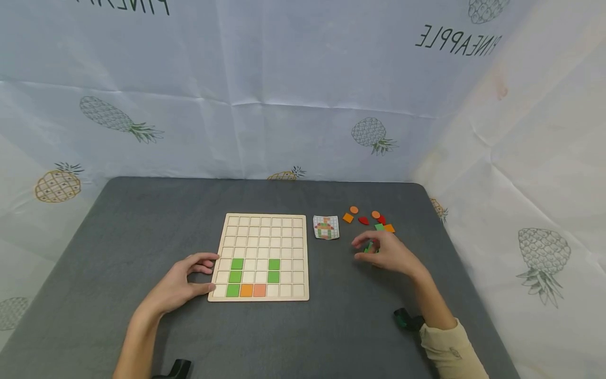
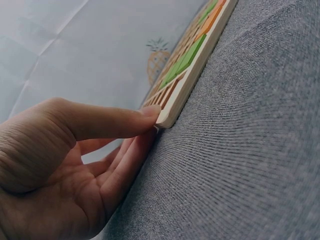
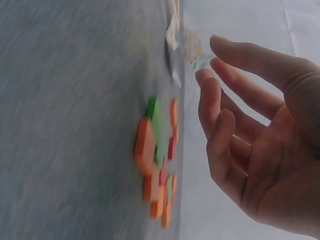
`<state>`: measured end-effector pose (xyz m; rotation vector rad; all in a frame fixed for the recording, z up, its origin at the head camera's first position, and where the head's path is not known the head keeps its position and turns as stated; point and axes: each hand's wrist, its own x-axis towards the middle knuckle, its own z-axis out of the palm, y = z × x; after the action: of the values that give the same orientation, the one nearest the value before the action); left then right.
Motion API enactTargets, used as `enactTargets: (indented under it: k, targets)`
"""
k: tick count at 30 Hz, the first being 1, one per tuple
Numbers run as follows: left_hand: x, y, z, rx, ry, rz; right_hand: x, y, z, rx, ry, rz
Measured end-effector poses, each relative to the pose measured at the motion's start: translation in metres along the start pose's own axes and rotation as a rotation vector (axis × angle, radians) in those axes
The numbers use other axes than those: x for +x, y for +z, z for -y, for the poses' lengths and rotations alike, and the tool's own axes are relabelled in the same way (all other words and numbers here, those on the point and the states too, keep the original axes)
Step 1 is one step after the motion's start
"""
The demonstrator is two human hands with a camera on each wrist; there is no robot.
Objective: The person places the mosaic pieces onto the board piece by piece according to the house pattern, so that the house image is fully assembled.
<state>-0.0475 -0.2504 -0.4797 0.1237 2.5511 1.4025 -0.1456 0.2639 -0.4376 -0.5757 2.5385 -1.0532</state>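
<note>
My left hand (image 1: 182,279) rests at the near left edge of a wooden grid board (image 1: 258,239). In the left wrist view the straight thumb (image 2: 145,117) touches the board's corner, with the other fingers loosely bent beside it. Green squares (image 1: 237,263) form two columns on the board; an orange square (image 1: 246,290) and a salmon square (image 1: 259,290) lie along its near row. Over the loose pieces at right hovers my right hand (image 1: 390,252), fingers loosely bent and nothing between them in the right wrist view. Green tiles (image 3: 154,117) lie on the table below it.
A small pattern card (image 1: 326,227) lies right of the board. Beyond the right hand are orange discs (image 1: 354,209), red pieces (image 1: 363,220) and orange squares (image 1: 347,218). A patterned cloth (image 1: 303,105) hangs behind the grey table (image 1: 156,221).
</note>
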Motion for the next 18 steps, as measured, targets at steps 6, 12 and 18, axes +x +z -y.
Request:
enactTargets:
  k: [6,12,18]
  targets:
    - [0.001,0.001,0.001,-0.005,-0.001,0.003,-0.007,-0.004,-0.016,-0.035,0.045,-0.011]
    - [0.001,0.001,0.0,-0.011,0.003,0.005,-0.012,-0.006,-0.029,-0.045,0.06,-0.019]
    - [0.0,0.001,-0.001,-0.005,-0.001,0.002,-0.012,-0.009,-0.037,-0.044,0.059,-0.014]
